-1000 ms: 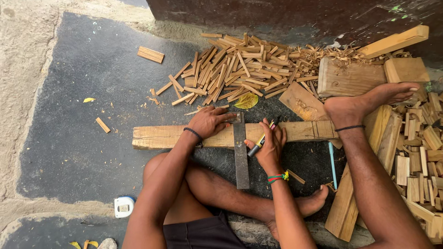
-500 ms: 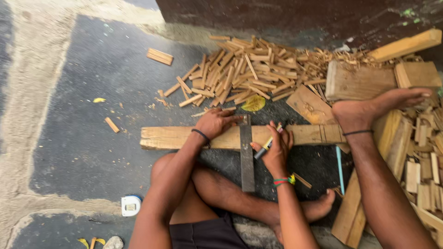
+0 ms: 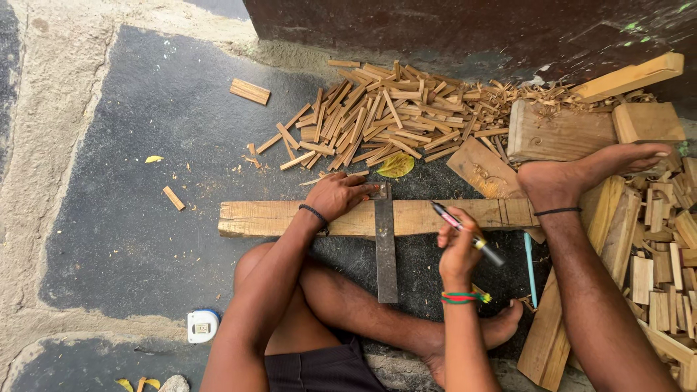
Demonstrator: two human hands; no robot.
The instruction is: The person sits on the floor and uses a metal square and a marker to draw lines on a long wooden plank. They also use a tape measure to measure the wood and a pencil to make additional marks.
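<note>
On the ground at my crossed legs, the long wooden plank [image 3: 290,217] lies flat, running from 9 to 3 o'clock. My left hand [image 3: 340,196] is spread wide and flat, pressing the metal try square [image 3: 385,247] where it crosses the plank; its blade points toward 6 o'clock, down at my knee. My right hand [image 3: 457,250] is closed around a marker pen [image 3: 465,234], lifted just off the plank at the square's 3 o'clock, tip aimed toward 10 o'clock. My foot [image 3: 573,178] pins the plank's end at 3 o'clock. Pile of small wood strips [image 3: 385,116] sits at 12 o'clock, bigger wood blocks [image 3: 559,131] at 2 o'clock, tape measure [image 3: 201,326] at 7 o'clock, a light blue pen [image 3: 529,265] on the ground at 4 o'clock.

Risk, as I judge it: the square skews if my left palm eases off, so any line drawn comes out crooked. The plank could also slide if the foot lets go. The pen tip may smudge against the blade edge.
</note>
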